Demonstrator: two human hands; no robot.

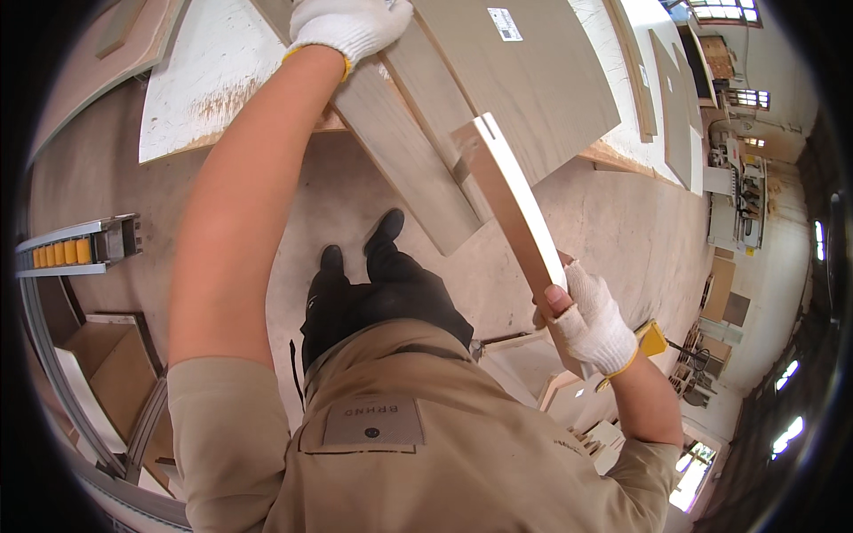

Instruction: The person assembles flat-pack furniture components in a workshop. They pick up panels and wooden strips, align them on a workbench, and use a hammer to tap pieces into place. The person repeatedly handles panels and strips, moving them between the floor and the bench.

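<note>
My right hand [593, 323], in a white knit glove with bare fingertips, grips a long narrow brown board [516, 226] with a bright white edge and a slot near its far end. The board slants up and away over the floor. My left hand [350, 26], gloved in white, lies at the top of the view on or against grey-brown wood-grain strips [406, 153]; its fingers are partly cut off, so its hold is unclear. Beside the strips lies a wide wood-grain panel [526, 86] with a printed label. Some strips jut out past the worktable's edge.
The worn white worktable [200, 100] spans the top, with more panels [670, 106] at its right. A roller conveyor [73, 250] stands at left above a shelf or cart holding boards [113, 366]. A yellow-topped object [652, 338] and a panel stack [526, 366] are near my right arm.
</note>
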